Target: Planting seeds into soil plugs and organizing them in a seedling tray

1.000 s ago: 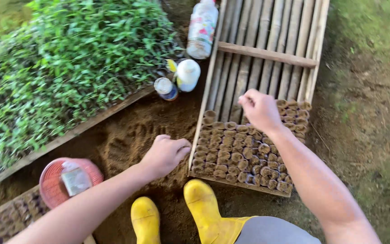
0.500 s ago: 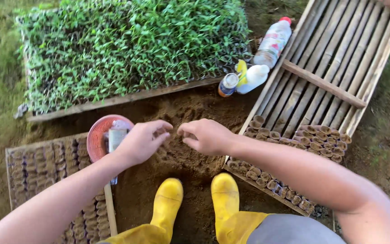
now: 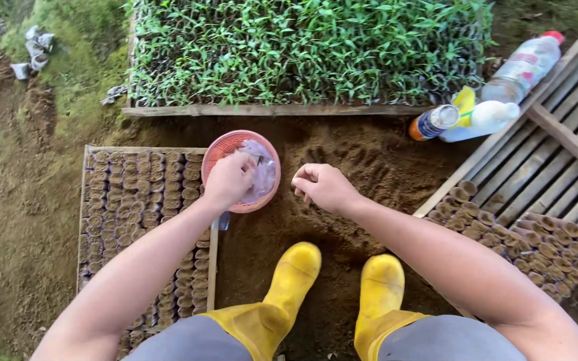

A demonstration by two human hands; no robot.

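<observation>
Left hand (image 3: pixel 230 179) fingers closed on clear plastic bag (image 3: pixel 262 175) inside round pink plastic basket (image 3: pixel 225 148), which overlaps right edge of wooden tray of soil pots (image 3: pixel 135 200). Right hand (image 3: pixel 322 187) loosely curled, holding nothing visible, over bare soil patch (image 3: pixel 369 160) between trays.

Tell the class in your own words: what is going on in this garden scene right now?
A person in yellow rubber boots crouches over bare soil. The left hand reaches into a round pink plastic basket holding a clear plastic bag. The right hand hovers loosely closed above the soil. Wooden trays of small rolled soil pots lie at both sides.
</observation>
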